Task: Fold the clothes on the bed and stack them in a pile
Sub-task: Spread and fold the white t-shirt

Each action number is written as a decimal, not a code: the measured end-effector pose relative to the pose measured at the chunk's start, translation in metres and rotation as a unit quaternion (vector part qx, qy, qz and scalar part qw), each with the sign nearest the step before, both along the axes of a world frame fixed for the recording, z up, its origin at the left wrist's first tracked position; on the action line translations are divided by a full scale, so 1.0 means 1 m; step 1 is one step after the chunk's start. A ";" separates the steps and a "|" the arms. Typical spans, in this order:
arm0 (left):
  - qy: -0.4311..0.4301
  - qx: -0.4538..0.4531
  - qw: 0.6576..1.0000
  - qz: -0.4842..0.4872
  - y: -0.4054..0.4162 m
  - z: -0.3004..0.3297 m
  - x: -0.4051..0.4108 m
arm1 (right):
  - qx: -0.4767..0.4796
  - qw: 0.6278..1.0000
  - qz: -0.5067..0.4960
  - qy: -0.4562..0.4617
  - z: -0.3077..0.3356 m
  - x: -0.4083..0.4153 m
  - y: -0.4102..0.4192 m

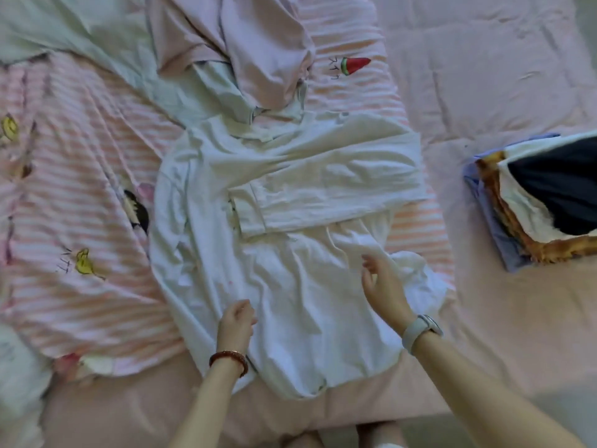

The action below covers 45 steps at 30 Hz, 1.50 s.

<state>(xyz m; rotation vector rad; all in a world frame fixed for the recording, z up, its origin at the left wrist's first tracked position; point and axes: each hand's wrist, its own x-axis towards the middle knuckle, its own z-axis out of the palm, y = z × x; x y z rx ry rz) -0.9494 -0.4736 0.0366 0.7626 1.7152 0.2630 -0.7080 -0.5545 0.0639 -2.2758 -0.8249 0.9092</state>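
The single head view looks steeply down from above the near edge of the bed (484,92), close over the white garment (274,286). Both forearms enter from the bottom edge, and the folded pile (533,215) sits cut off at the right border.

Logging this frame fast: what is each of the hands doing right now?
Left hand: fingers curled, resting on the white shirt; a grip cannot be told.
Right hand: open, fingers relaxed, above the shirt, holding nothing.
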 end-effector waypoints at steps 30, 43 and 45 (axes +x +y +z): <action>-0.082 0.098 0.992 0.006 -0.137 0.052 -0.076 | 0.027 0.999 0.012 0.025 0.014 0.076 -0.169; 0.098 0.130 0.985 0.063 -0.198 0.042 -0.099 | -0.073 0.990 -0.098 -0.071 -0.001 0.041 -0.239; 0.122 0.146 0.981 0.034 -0.201 0.039 -0.103 | -0.065 0.989 -0.103 -0.085 0.001 0.036 -0.240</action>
